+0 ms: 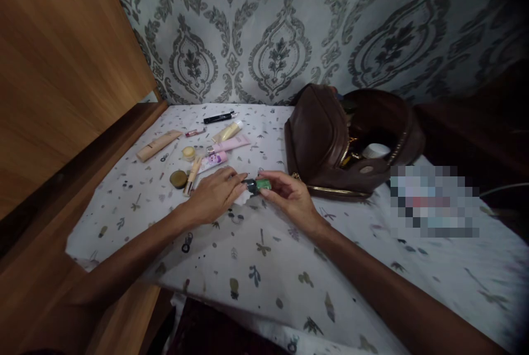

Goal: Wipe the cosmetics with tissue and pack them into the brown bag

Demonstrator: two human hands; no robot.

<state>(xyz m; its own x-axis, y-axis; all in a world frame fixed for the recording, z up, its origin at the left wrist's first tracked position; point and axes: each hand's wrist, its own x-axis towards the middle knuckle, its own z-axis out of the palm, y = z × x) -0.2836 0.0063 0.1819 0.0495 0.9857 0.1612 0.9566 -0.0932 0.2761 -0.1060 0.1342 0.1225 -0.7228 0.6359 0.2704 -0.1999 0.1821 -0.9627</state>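
Over the middle of the table, my right hand [293, 195] pinches a small green bottle [263, 184] between thumb and fingers. Its dark cap [250, 185] points left. My left hand [217, 194] is closed at the cap end, palm down, on a crumpled white piece that looks like a tissue [243, 198]. Part of this piece is hidden under the fingers. Just beyond my left hand lie a purple-and-white tube [212, 161], a slim beige tube [193, 174] and a round olive-lidded container [178, 179].
A brown leather bag [318, 134] gapes open at the right, a white round lid [376, 150] inside. Farther back lie a pink tube [230, 144], a yellowish tube [228, 132], a beige tube [159, 145], a small jar [189, 152] and a black pen-like item [219, 118]. A wooden cabinet [61, 57] borders the left.
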